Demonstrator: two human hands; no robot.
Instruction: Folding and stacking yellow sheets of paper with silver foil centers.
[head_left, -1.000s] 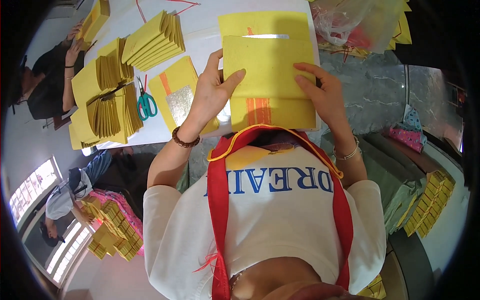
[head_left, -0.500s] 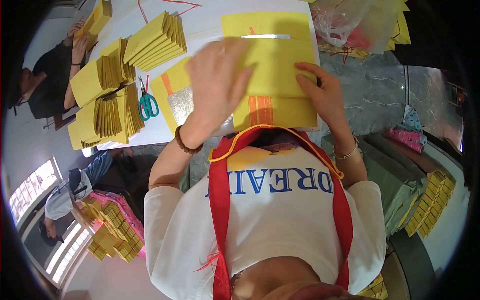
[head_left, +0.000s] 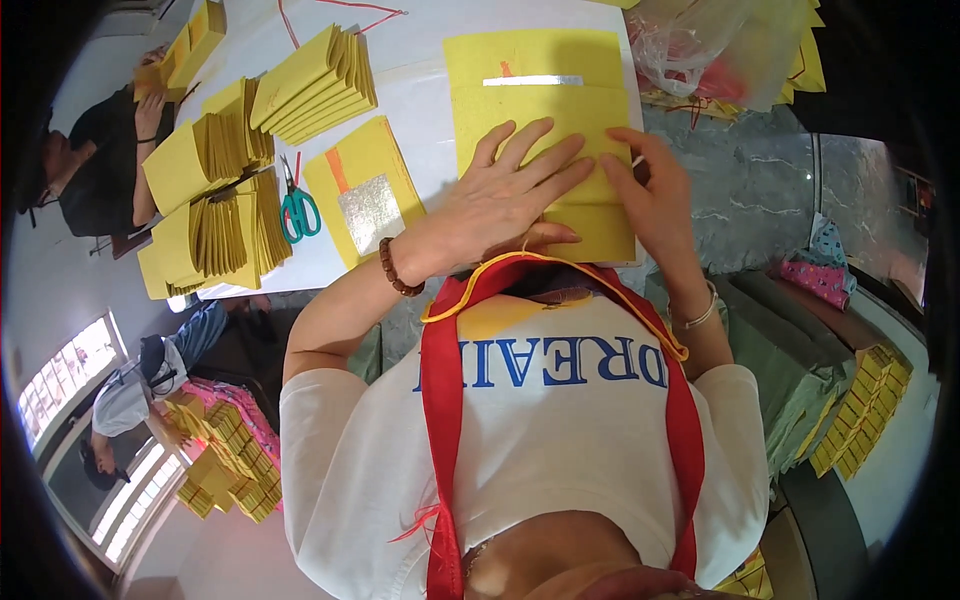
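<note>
The left forearm [head_left: 345, 310] slants toward the far right, its hand [head_left: 520, 195] laid flat, palm down, fingers spread, thumb on the near side. The right forearm [head_left: 708, 335] reaches far, its hand [head_left: 655, 200] bent leftward, thumb and forefinger tips apart, the other fingers largely hidden.

Before you, a white table [head_left: 420, 75] bears a stack of yellow paper sheets [head_left: 540, 110] at its near edge, silver-patched yellow sheets [head_left: 371, 160], teal-handled scissors [head_left: 293, 189], bundles of folded yellow paper [head_left: 312, 85] and red string [head_left: 380, 22].
</note>
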